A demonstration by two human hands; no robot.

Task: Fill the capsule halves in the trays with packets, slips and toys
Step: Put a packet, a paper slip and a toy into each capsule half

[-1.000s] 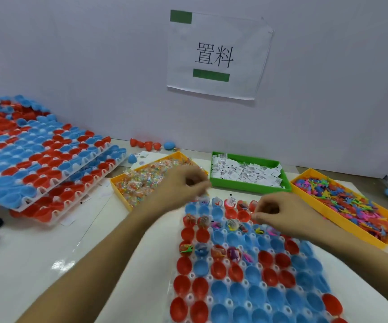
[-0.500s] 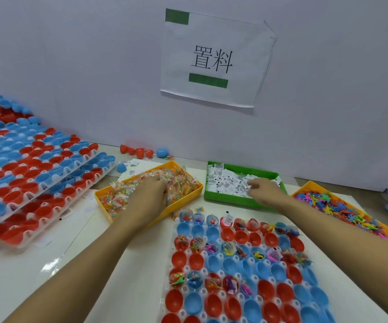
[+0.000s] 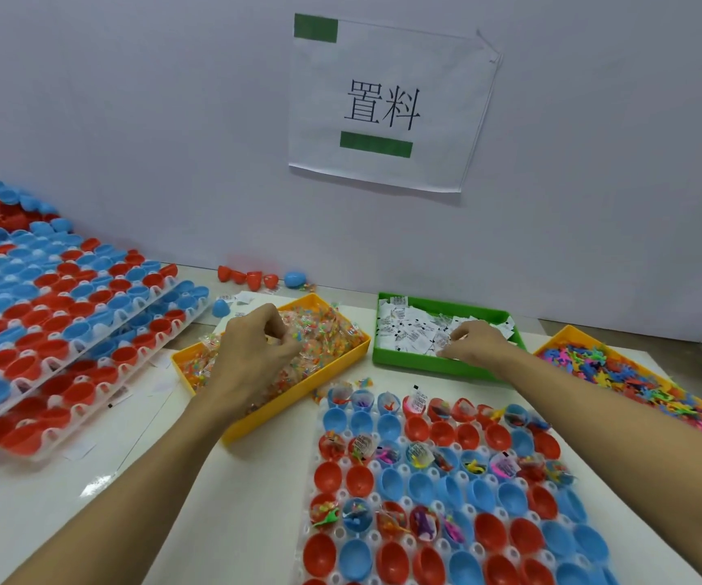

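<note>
I am restocking: my left hand [image 3: 252,352] pinches packets [image 3: 319,331] in the yellow bin [image 3: 298,399], my right hand [image 3: 474,346] pinches slips [image 3: 408,331] in the green bin [image 3: 425,363]. Next, I'd drop them into empty capsule halves [image 3: 387,481] in the near tray [image 3: 400,470].

Bright, even overhead light fills the scene, with only soft shadows. A small glare patch shines on the white counter [image 3: 100,483]. Wide-angle distortion bends the edges, and the corners look slightly soft.
</note>
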